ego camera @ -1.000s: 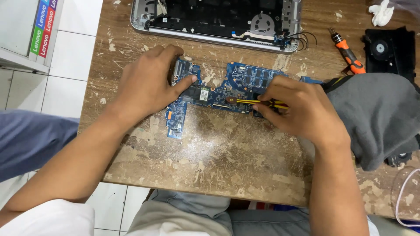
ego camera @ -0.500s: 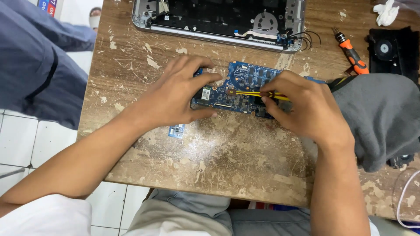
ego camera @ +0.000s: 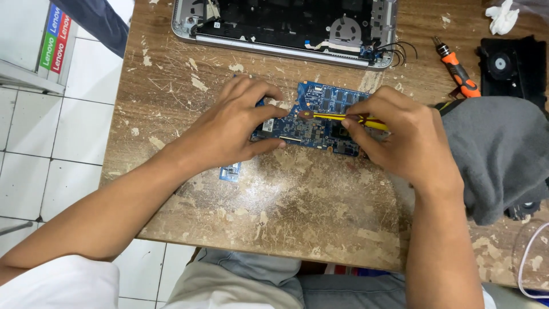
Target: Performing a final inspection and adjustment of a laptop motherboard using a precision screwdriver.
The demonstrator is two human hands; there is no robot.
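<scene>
A blue laptop circuit board (ego camera: 320, 117) lies on a worn wooden table (ego camera: 286, 200). My left hand (ego camera: 237, 126) covers and grips the board's left end, thumb under its near edge. My right hand (ego camera: 400, 134) pinches a thin yellow-handled screwdriver (ego camera: 334, 116) that lies almost level, its tip on the board near the top left. A small loose blue board piece (ego camera: 230, 171) sits on the table just below my left wrist.
An opened laptop base (ego camera: 286, 23) with a fan lies at the table's far edge. An orange-handled screwdriver (ego camera: 457, 71), a black fan unit (ego camera: 512, 66), crumpled white tissue (ego camera: 503, 16) and a grey cloth (ego camera: 503, 154) are at the right. White tiled floor lies to the left.
My left hand slid right along the board, leaving the small blue piece uncovered on the table. The screwdriver tip shifted left across the board. A person's leg at the left moved out of view.
</scene>
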